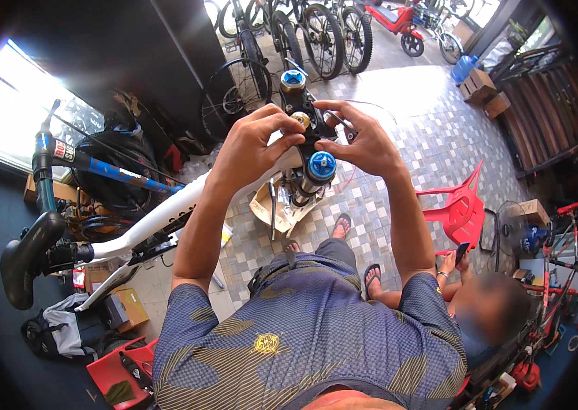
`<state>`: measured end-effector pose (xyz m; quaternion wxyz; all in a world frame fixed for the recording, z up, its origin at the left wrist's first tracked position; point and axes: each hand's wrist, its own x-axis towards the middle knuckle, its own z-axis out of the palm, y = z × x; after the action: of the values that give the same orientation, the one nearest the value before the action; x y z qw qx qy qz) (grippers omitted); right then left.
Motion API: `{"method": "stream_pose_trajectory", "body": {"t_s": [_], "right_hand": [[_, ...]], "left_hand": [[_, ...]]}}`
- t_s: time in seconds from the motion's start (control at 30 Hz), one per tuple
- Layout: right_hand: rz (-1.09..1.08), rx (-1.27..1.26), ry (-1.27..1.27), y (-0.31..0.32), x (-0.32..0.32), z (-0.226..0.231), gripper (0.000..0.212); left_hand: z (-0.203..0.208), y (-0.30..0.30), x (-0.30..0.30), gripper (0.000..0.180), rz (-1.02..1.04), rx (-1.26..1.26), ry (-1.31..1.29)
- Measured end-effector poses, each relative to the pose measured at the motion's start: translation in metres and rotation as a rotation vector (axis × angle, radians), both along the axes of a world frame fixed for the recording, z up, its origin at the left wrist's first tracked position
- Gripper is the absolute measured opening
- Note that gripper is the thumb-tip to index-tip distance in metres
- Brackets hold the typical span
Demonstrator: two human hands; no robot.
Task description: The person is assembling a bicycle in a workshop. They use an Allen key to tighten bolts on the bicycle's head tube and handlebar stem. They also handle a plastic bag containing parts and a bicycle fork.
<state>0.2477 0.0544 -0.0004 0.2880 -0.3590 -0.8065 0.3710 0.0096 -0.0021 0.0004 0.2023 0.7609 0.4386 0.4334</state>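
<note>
While the white bicycle frame (155, 220) extended from the left, a gold-coloured round fitting (300, 119) lay at its front end, midway between two blue-topped cylinders, the far one (293, 79) and the near one (321, 165). The left hand (251, 145) met this fitting from the left, its forefinger bent to the edge and its thumb just beside; whether the two fingers gripped it could not be told. The right hand (365, 142) arched over the opposite side, forefinger and thumb apart, with a slender dark piece (341, 121) lying along the curled fingers; how firmly it was held could not be told. Below the near cylinder, an open cardboard box (282, 219) rested on the checkered tile floor (248, 273). At the frame's rear, a black saddle (28, 263) projected near the wall. To the right stood a red plastic chair (458, 210), near which a second person (494, 311) held a dark phone (463, 253). Farther off, a row of bicycles (319, 41) and a red scooter (393, 20) occupied the background.
</note>
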Motion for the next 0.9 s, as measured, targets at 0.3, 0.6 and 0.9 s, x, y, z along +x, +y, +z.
{"method": "stream_pose_trajectory", "body": {"t_s": [0.3, 0.6, 0.9], "right_hand": [[-0.033, 0.205, -0.11, -0.002, -0.001, 0.005, 0.058], [-0.025, 0.167, -0.075, -0.004, 0.0, 0.004, 0.054], [-0.021, 0.16, -0.061, -0.004, 0.002, 0.003, 0.053]], "left_hand": [[0.003, -0.004, 0.003, 0.015, 0.033, 0.02, 0.004], [-0.005, 0.0, 0.0, 0.019, 0.046, 0.061, -0.01], [0.012, -0.005, 0.003, 0.019, 0.117, 0.017, 0.073]]}}
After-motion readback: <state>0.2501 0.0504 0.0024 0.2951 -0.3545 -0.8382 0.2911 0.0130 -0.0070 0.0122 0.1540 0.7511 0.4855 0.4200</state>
